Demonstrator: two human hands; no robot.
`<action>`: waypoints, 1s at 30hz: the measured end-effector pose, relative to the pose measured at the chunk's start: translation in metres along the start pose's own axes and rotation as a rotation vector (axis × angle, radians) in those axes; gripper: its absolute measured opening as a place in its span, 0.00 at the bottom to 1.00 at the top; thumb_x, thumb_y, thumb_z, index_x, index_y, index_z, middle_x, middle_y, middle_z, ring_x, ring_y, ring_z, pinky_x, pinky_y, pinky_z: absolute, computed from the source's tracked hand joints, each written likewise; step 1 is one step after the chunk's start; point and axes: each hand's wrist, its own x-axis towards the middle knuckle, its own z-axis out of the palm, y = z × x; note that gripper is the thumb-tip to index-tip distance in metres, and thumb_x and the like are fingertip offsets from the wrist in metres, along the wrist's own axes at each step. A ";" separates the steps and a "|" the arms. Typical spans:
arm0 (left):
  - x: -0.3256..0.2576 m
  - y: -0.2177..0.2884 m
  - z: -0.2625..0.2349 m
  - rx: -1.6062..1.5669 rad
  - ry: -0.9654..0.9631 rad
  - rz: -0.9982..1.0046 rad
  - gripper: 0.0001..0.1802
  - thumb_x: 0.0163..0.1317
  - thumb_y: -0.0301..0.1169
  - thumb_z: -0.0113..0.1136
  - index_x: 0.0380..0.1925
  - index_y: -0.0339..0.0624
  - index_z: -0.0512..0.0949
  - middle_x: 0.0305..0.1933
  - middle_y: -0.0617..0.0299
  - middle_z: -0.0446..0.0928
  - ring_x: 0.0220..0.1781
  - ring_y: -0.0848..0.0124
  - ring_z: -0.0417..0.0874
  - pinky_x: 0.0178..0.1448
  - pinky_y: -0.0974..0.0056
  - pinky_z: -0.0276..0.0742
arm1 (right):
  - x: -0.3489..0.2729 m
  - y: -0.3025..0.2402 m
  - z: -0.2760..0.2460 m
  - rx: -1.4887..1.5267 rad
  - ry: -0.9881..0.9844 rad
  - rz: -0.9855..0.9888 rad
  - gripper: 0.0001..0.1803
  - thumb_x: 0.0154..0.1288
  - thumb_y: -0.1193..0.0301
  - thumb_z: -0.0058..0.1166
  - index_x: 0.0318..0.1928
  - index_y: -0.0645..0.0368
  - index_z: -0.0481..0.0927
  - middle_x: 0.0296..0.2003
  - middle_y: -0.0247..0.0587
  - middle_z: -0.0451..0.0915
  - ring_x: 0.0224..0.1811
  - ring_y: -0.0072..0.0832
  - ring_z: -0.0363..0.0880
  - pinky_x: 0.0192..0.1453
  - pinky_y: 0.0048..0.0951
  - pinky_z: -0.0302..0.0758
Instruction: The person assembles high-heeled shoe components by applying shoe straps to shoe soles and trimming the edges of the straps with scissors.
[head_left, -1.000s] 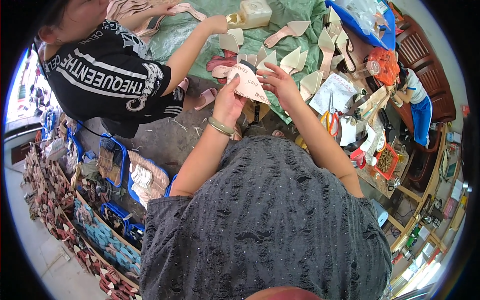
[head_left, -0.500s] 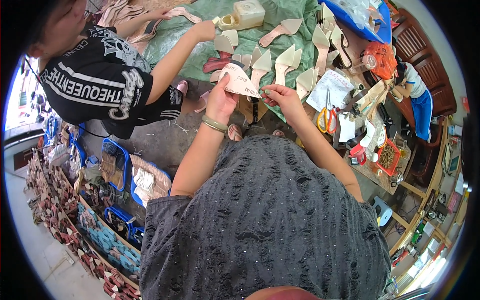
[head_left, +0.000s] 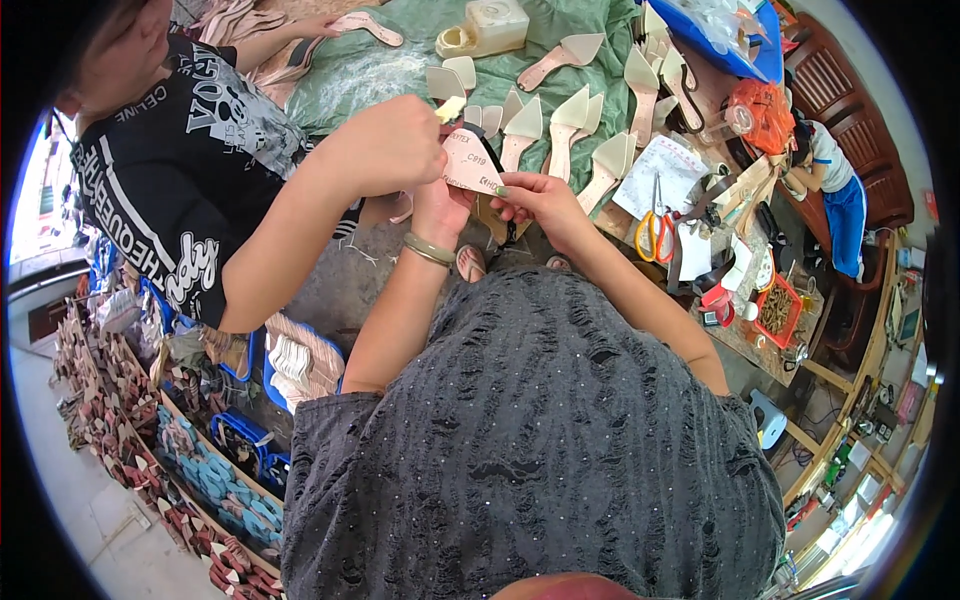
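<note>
Both hands hold a pale pink, pointed shoe-insole piece [head_left: 470, 162] above the green cloth-covered table [head_left: 380, 70]: the left hand [head_left: 440, 205] grips its lower edge from beneath, mostly hidden, and the right hand [head_left: 535, 197] pinches its right edge with curled fingers. Since half a second ago, a co-worker's closed hand [head_left: 390, 145] has come across and now sits just beside the insole's left side, partly covering the left hand.
</note>
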 end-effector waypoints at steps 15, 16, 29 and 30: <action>-0.012 0.007 0.010 0.006 -0.017 0.024 0.16 0.68 0.44 0.43 0.42 0.45 0.72 0.38 0.66 0.76 0.36 0.72 0.79 0.35 0.66 0.78 | 0.003 0.000 0.006 -0.012 -0.006 0.008 0.16 0.63 0.73 0.52 0.50 0.65 0.77 0.33 0.36 0.83 0.29 0.17 0.76 0.34 0.16 0.70; -0.011 0.008 0.009 0.003 -0.035 0.021 0.16 0.68 0.44 0.43 0.43 0.45 0.72 0.39 0.66 0.76 0.36 0.71 0.79 0.36 0.65 0.78 | 0.003 0.001 0.005 -0.010 -0.003 0.007 0.16 0.63 0.73 0.52 0.50 0.65 0.77 0.33 0.36 0.83 0.29 0.17 0.76 0.34 0.16 0.70; -0.015 0.002 -0.004 -0.055 -0.037 0.013 0.17 0.69 0.40 0.38 0.48 0.43 0.71 0.45 0.62 0.77 0.43 0.68 0.80 0.44 0.61 0.78 | -0.005 0.007 0.002 -0.038 -0.041 0.008 0.14 0.63 0.71 0.52 0.47 0.63 0.79 0.32 0.32 0.82 0.28 0.15 0.75 0.35 0.16 0.70; -0.016 0.001 -0.003 -0.057 -0.036 0.017 0.17 0.69 0.40 0.38 0.48 0.43 0.71 0.45 0.62 0.77 0.43 0.68 0.80 0.44 0.61 0.78 | -0.006 0.007 0.001 -0.039 -0.043 0.013 0.14 0.63 0.71 0.52 0.47 0.63 0.79 0.32 0.32 0.82 0.28 0.15 0.75 0.35 0.16 0.70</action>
